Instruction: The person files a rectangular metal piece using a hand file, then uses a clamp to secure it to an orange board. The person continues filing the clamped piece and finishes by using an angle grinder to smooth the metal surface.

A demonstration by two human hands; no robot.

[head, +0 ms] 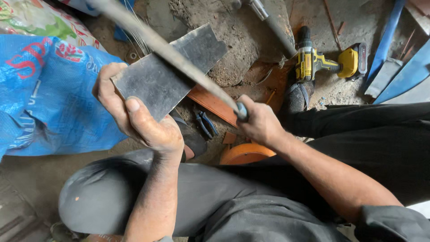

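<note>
Left hand fingers pinch a dark sheet, right hand fingers grip a file crossing it, above pliers.

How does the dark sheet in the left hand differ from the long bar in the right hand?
The sheet is flat, broad and dark grey with a notched corner; the bar is long, thin and pale. The left hand pinches the sheet's lower edge, while the right hand grips the bar at one end. The bar lies across the sheet's face. Both are held above the ground.

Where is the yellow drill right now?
The yellow drill lies on the dirty ground at the upper right of the head view, beyond the right hand and next to the blue strips.
</note>
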